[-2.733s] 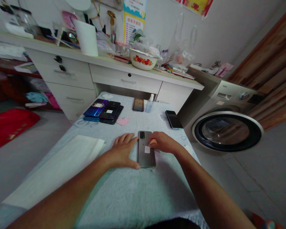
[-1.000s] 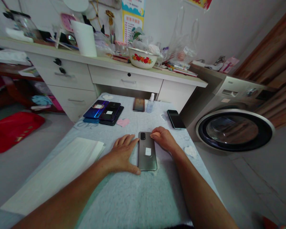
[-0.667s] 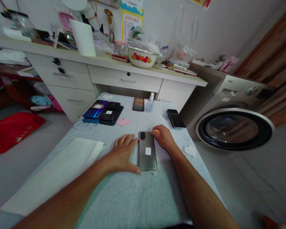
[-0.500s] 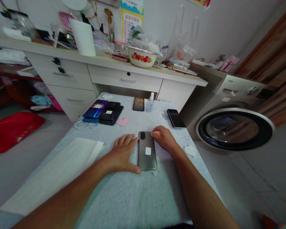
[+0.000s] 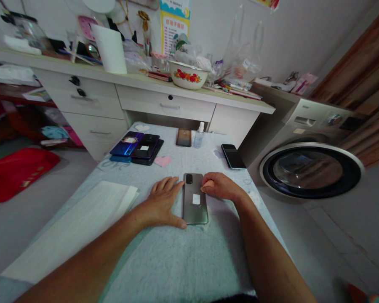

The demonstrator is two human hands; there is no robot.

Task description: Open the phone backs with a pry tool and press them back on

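A grey smartphone (image 5: 194, 210) lies back up on the cloth-covered table, a small white label on its back and the camera block at its far left corner. Along its left edge rests my left hand (image 5: 166, 206), fingers spread flat and thumb near the phone's lower corner. My right hand (image 5: 219, 185) is closed at the phone's upper right edge. A bit of orange shows between its fingers; whether that is a held thing or fingertip is too small to tell.
Several stacked phones (image 5: 139, 147) lie at the far left. A brown-screened phone (image 5: 183, 137), a clear spray bottle (image 5: 198, 136) and a black phone (image 5: 233, 156) stand or lie farther back. White paper sheets (image 5: 78, 227) cover the left side. A washing machine (image 5: 309, 130) stands right.
My right hand has slid slightly down along the phone's right edge, with its wrist and forearm swung out to the right. My left hand and the phone stay in place.
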